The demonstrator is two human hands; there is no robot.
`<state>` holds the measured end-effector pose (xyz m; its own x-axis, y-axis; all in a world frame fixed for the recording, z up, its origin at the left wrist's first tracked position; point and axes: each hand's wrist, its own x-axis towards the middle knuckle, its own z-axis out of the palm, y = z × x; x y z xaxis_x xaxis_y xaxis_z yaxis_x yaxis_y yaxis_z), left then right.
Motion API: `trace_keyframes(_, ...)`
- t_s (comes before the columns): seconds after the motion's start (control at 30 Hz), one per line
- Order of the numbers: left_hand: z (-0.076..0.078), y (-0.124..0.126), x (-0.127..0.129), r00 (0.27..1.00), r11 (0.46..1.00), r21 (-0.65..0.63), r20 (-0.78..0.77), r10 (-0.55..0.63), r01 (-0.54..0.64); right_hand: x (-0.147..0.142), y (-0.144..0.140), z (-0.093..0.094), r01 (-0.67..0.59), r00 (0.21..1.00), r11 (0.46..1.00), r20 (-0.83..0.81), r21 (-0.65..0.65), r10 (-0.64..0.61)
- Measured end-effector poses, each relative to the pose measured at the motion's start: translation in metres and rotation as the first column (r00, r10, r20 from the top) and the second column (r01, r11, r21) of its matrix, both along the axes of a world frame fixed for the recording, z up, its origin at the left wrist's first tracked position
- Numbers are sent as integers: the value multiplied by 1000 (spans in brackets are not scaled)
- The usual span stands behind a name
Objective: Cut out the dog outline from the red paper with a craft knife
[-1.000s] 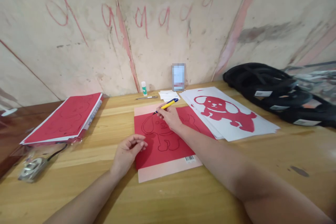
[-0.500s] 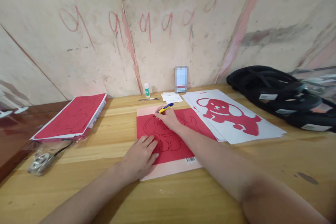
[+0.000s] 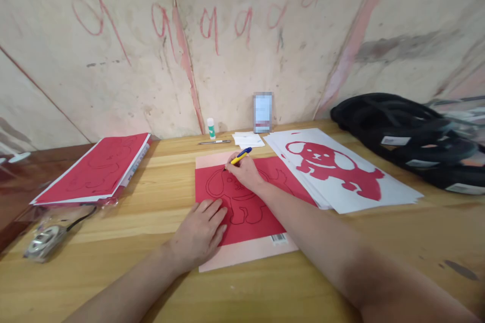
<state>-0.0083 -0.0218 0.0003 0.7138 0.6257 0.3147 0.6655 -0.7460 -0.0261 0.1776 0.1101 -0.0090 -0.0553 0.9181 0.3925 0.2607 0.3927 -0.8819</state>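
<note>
A red sheet of paper (image 3: pixel 244 234) with a dog outline drawn in dark lines lies on a pale pink backing sheet (image 3: pixel 246 256) with a barcode. My right hand (image 3: pixel 247 175) grips a yellow and blue pen (image 3: pixel 241 155), its tip at the top of the dog's head by the ear. Flat on the lower left part of the red sheet rests my left hand (image 3: pixel 202 227), fingers loosely extended. Beside the right forearm lies a white sheet (image 3: pixel 356 146) bearing a red cut-out dog (image 3: pixel 333 161), on top of other white sheets.
At left are a stack of red sheets (image 3: pixel 98 166) and a tape measure (image 3: pixel 45 242) in clear plastic. Near the wall stand a glue stick (image 3: pixel 211 128) and a phone (image 3: pixel 262 112), with a thin pen (image 3: pixel 214 142) and white paper pieces (image 3: pixel 248 140). A black bag-like item (image 3: pixel 390 131) sits at right.
The view has shifted slightly. The pen tip stays near the top of the dog's head, with at most a small movement. My left hand keeps its place on the red sheet.
</note>
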Motion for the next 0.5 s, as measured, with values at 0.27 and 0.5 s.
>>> trace_keyframes(0.27, 0, 1, -2, 993, 999, -27, 116, -25, 28, -1, -5, 3, -4, 1000, 1000, -3, -30, 4)
trace_keyframes(0.5, -3, 1, -4, 987, 997, -60, 154, -34, 44, -1, -3, -1, -30, 1000, 998, -6, -51, 29)
